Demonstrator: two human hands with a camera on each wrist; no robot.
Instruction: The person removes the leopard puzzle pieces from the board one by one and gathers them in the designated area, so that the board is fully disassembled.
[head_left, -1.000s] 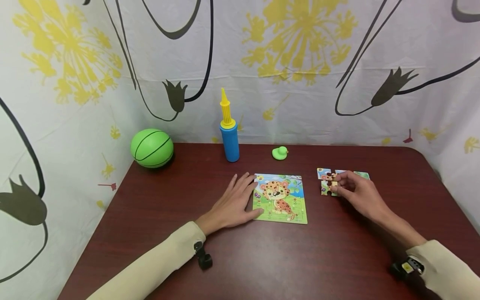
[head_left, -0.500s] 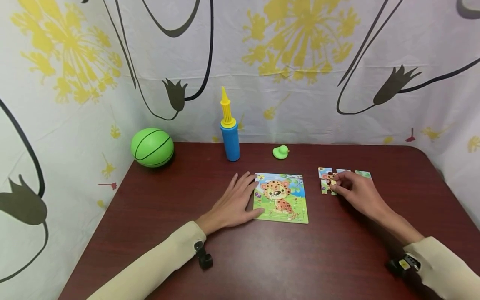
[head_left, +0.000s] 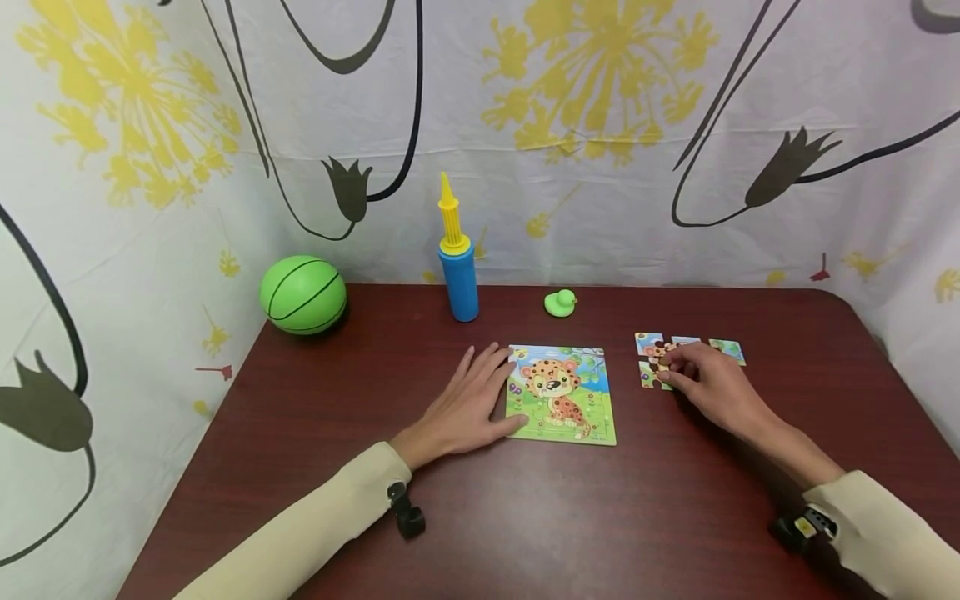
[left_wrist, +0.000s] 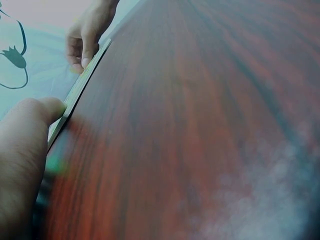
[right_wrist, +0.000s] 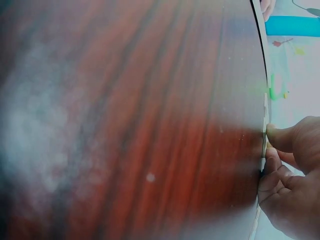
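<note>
Head view: the left hand (head_left: 467, 408) lies spread over the left edge of the leopard board (head_left: 562, 400), probably steadying it on the surface (head_left: 555, 517). To the board's right, the right hand (head_left: 715, 385) pinches at the puzzle pieces (head_left: 649, 375), a grip suiting thin things (fingers hide which). Whether the board is a recessed tray, I cannot tell.

Left grip (head_left: 467, 410) was just lying palm down, fingers (head_left: 489, 367) stretched out forward and a bit right, thumb (head_left: 510, 427) stuck out sideways. The left forearm (head_left: 300, 521) slanted back behind it, off to the left. Right grip (head_left: 716, 385) was well apart, over to the right, thumb and fingers bent into a pinch aimed left. Its bare wrist (head_left: 810, 462) and sleeved right forearm (head_left: 900, 542) trailed back to the right.
</note>
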